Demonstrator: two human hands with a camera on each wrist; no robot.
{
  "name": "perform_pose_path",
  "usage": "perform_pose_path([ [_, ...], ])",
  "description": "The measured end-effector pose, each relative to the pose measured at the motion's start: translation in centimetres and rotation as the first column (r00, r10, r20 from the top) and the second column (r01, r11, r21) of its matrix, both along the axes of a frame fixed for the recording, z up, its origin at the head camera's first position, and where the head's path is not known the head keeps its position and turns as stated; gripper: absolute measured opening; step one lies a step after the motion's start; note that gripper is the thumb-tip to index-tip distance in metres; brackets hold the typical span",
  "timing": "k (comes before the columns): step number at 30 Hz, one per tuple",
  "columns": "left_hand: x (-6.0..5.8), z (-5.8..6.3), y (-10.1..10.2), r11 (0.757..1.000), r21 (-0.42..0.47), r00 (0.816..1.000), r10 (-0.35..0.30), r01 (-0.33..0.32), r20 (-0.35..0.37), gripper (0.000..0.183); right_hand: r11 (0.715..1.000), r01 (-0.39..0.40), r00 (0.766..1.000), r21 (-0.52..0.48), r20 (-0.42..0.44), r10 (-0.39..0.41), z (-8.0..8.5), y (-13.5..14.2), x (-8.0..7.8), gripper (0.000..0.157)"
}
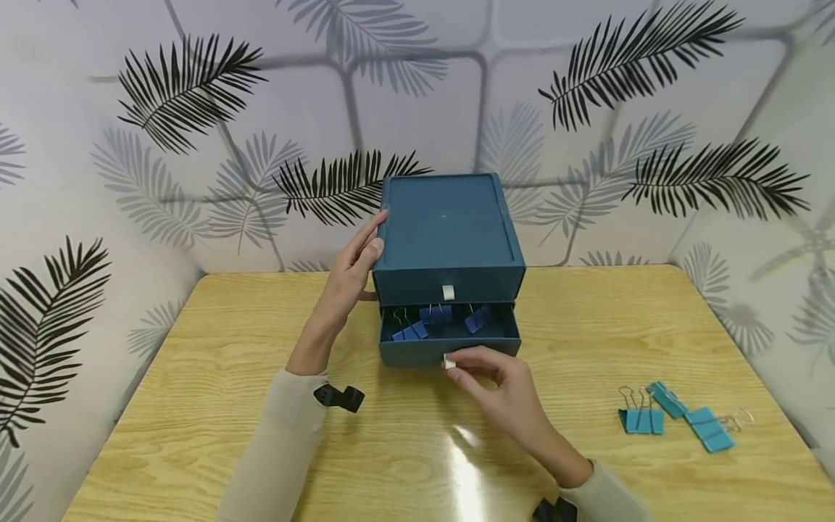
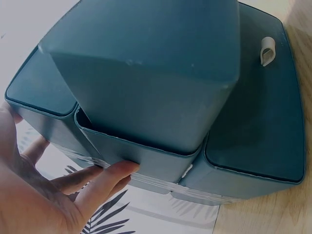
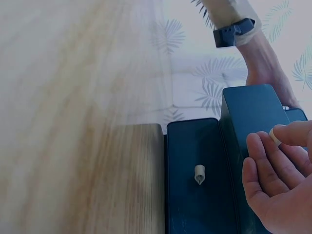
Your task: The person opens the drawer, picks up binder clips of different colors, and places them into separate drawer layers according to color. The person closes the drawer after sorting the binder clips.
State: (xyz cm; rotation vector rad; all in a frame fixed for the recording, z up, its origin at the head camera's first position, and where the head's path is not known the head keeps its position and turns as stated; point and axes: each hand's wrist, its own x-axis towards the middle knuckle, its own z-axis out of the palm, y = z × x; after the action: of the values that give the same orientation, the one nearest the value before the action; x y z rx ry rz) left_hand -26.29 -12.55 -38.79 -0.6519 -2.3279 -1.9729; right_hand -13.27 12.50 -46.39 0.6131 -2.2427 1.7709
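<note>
A dark teal drawer box point(image 1: 446, 221) stands at the back of the table. Its middle drawer point(image 1: 411, 354) is pulled partly out, and three blue binder clips point(image 1: 435, 314) lie inside. My right hand point(image 1: 505, 391) pinches this drawer's white pull tab point(image 1: 449, 362) between thumb and fingertips; the right wrist view shows the same tab point(image 3: 274, 137), mostly covered. Against the box's left side rests my left hand point(image 1: 342, 286), fingers extended. In the left wrist view its fingers point(image 2: 109, 185) touch the side wall beside the extended drawer point(image 2: 141, 102).
Several light-blue binder clips point(image 1: 642, 422) lie on the right of the wooden table point(image 1: 215, 406). The top drawer, with its own white tab point(image 1: 448, 292), is closed. So is the bottom drawer point(image 3: 197, 146), seen in the right wrist view. A leaf-patterned wall point(image 1: 417, 94) rises behind.
</note>
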Motion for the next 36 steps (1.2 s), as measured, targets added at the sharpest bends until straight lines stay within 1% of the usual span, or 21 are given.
perform_pose_path([
  [3, -0.1, -0.1, 0.0, 1.000, -0.006, 1.000, -0.009, 0.009, -0.013, 0.050, 1.000, -0.005, 1.000, -0.009, -0.007, 0.005, 0.0, 0.1, -0.6, 0.016],
  [10, 0.0, -0.1, -0.2, 0.999, -0.002, 0.998, -0.038, 0.038, 0.041, 0.051, 1.000, -0.019, 1.000, 0.003, -0.017, 0.020, -0.1, 0.1, -1.9, 0.016],
  [17, 0.1, 0.2, -0.5, 0.998, 0.004, 0.996, -0.062, 0.062, 0.067, 0.052, 1.000, -0.018, 0.999, -0.005, -0.031, 0.018, -0.1, -0.1, -3.1, 0.018],
  [19, 0.1, 0.3, -0.6, 0.998, 0.003, 0.995, -0.066, 0.066, 0.070, 0.052, 1.000, -0.020, 0.999, -0.009, -0.030, 0.020, -0.1, -0.1, -3.3, 0.017],
  [20, 0.1, 0.3, -0.6, 0.998, 0.001, 0.995, -0.066, 0.066, 0.070, 0.052, 1.000, -0.021, 0.999, -0.012, -0.027, 0.021, 0.4, -0.2, -3.2, 0.017],
  [23, 0.1, 0.4, -0.5, 0.998, -0.009, 0.996, -0.062, 0.063, 0.070, 0.053, 0.999, -0.026, 1.000, -0.018, -0.011, 0.026, 0.6, -0.2, -3.5, 0.018],
  [26, -0.1, 0.5, -0.4, 0.998, -0.024, 0.996, -0.058, 0.060, 0.068, 0.054, 0.999, -0.033, 0.999, -0.026, -0.004, 0.033, 0.7, -0.3, -3.8, 0.019],
  [27, -0.1, 0.5, -0.4, 0.998, -0.027, 0.996, -0.058, 0.060, 0.069, 0.054, 0.999, -0.034, 0.999, -0.026, -0.004, 0.034, 0.3, -0.2, -4.1, 0.019],
  [29, -0.1, 0.6, -0.4, 0.998, -0.032, 0.996, -0.059, 0.062, 0.072, 0.054, 0.999, -0.032, 0.999, -0.028, -0.012, 0.032, 0.2, -0.1, -4.4, 0.019],
  [36, 0.0, 1.1, -0.4, 0.996, -0.043, 0.994, -0.070, 0.074, 0.089, 0.053, 0.999, -0.030, 1.000, -0.040, -0.004, 0.030, 0.2, 0.0, -4.8, 0.016],
])
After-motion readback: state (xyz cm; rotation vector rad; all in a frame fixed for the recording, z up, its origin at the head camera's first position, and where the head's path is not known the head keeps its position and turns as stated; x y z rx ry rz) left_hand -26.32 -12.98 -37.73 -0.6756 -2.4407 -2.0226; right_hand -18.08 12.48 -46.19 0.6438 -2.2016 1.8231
